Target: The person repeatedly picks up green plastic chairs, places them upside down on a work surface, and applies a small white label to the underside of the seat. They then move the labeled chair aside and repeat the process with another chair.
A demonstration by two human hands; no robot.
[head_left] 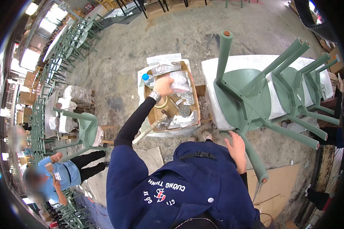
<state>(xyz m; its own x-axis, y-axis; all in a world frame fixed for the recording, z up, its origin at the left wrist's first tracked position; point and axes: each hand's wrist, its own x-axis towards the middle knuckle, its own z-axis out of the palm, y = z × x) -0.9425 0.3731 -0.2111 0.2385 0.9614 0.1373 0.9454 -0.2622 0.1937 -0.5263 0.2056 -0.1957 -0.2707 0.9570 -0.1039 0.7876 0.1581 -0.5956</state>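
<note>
My left hand [163,86] reaches into a shallow cardboard box [195,103] on a low stand. Its fingers are curled at the edge of a clear plastic bag [180,81]; what they hold, if anything, is hidden. Just below that hand lies a yellowish ring, like a tape roll [162,102]. A hammer [151,129] rests across the box's near left corner. Beside the nearest upturned green chair [240,95], my right hand [237,149] has its fingers apart and holds nothing. One leg of that chair slants down past the hand.
A bottle with a blue cap [148,79] stands in the box's left part. More upturned green chairs [290,89] line a white-covered bench [252,61] on the right. At left, a person in a blue shirt [68,173] works beside another green chair [87,129].
</note>
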